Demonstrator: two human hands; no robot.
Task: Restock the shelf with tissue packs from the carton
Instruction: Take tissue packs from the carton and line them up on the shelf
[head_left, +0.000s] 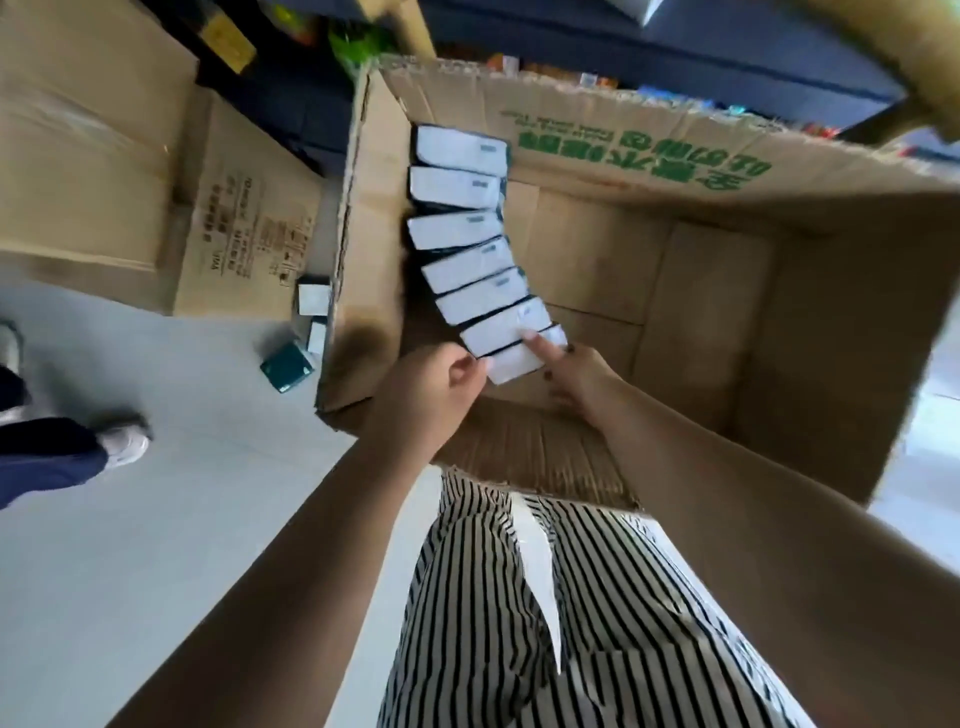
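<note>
Head view: the carton (623, 249) is standing open on the floor (208, 493), filling the frame from 11 to 3 o'clock. A row of packs (467, 244) is leaning along its left inner wall, white faces up, fanning from 12 toward 6 o'clock. Both hands are working at the nearest pack (519, 358), at the 6 o'clock end of the row.

Step in hand, as judged: lifting the end pack, or a short stack, out of the row. To do it well, be squeezing the pack from both short sides, lifting straight up, and keeping the leaning neighbours from toppling.

Hand pose: the left hand (436, 384) is reaching in over the near rim, fingers curled and pinching the pack's left edge. The right hand (576, 374) is coming in from 4 o'clock, its index finger (540, 345) lying extended across the pack's top while the other fingers are curling beside it; it is pressing rather than gripping. Both forearms are stretching forward and down.

Outside the carton, at 9 o'clock, loose packs (301, 338) are lying on the floor beside a second box (156, 208)
</note>
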